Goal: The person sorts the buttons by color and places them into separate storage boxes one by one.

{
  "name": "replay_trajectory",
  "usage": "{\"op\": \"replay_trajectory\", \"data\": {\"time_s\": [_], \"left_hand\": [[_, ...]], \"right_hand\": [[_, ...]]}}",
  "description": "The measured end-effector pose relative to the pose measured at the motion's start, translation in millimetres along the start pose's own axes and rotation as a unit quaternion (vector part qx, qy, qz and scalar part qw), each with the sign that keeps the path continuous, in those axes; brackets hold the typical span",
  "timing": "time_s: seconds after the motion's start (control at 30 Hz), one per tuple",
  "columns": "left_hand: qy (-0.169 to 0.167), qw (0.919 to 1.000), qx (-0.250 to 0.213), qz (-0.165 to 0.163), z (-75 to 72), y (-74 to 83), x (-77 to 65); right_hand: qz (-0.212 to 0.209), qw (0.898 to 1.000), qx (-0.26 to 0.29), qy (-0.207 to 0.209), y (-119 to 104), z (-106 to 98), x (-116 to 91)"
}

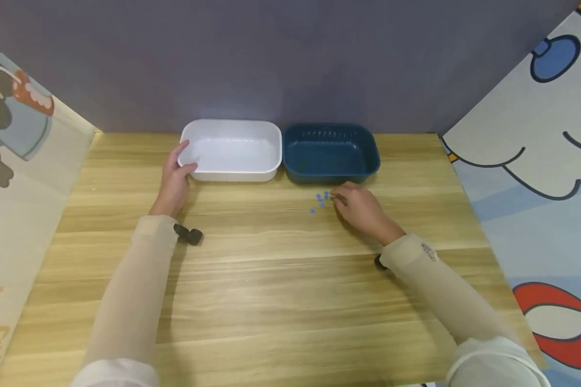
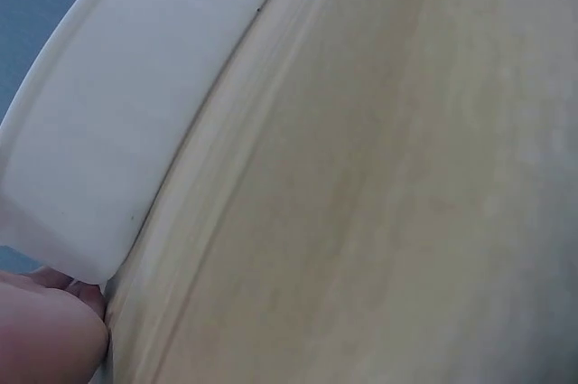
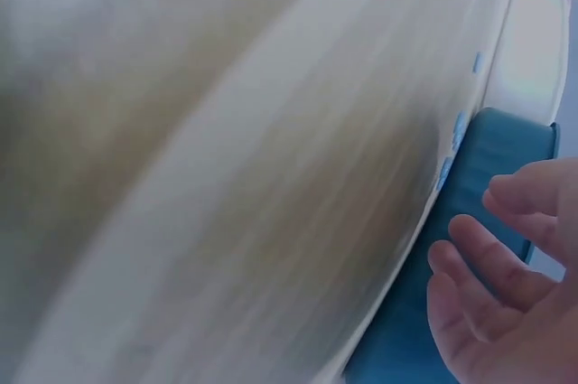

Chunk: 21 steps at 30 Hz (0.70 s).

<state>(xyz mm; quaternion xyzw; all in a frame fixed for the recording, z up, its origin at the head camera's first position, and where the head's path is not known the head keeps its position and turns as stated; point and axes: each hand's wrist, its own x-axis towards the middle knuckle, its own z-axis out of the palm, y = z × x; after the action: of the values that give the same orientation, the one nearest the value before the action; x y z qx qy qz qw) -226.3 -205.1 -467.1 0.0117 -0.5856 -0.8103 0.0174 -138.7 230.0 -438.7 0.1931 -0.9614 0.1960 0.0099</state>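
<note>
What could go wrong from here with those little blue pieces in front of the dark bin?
The right hand is right beside the blue pieces, so a careless brush might scatter them. They are tiny and close together, so one could slip from the fingers. The left hand grips a corner of the white bin, which sits close beside the dark blue bin; a push could perhaps shift both.

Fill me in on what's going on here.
A person's left hand grips the near left corner of a white bin, which stands beside a dark blue bin. The right hand is at a few small blue pieces lying on the table in front of the dark blue bin; whether it pinches one can't be told.
</note>
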Motion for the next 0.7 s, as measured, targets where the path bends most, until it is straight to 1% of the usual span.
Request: {"op": "replay_trajectory", "data": {"time_s": [0.07,0.2,0.27,0.37,0.43,0.6,0.7], "left_hand": [[0.003,1.0000,-0.005,0.003,1.6,-1.8,-2.4],[0.012,0.9999,0.001,0.007,3.9,-5.5,-8.8],[0.020,0.9997,0.008,0.007,4.4,-5.8,-12.6],[0.028,0.9996,0.002,0.011,3.5,-4.8,-16.6],[0.030,0.9994,0.006,0.013,2.1,-3.4,-19.3],[0.044,0.9989,0.011,0.010,-1.6,-0.6,-26.2],[0.035,0.9993,0.005,0.010,0.5,1.5,-27.7]], "right_hand": [[0.008,1.000,-0.008,-0.016,-0.2,-1.4,0.9],[0.029,0.998,-0.031,-0.044,-0.5,-3.6,-0.6],[0.037,0.997,-0.040,-0.051,-1.4,-3.6,-1.1],[0.046,0.996,-0.048,-0.058,-4.0,-2.9,-0.9],[0.052,0.995,-0.054,-0.063,-6.1,-1.4,-0.1],[0.041,0.994,-0.073,-0.069,-9.1,4.0,3.7],[0.031,0.994,-0.090,-0.061,-8.5,4.0,6.0]]}}
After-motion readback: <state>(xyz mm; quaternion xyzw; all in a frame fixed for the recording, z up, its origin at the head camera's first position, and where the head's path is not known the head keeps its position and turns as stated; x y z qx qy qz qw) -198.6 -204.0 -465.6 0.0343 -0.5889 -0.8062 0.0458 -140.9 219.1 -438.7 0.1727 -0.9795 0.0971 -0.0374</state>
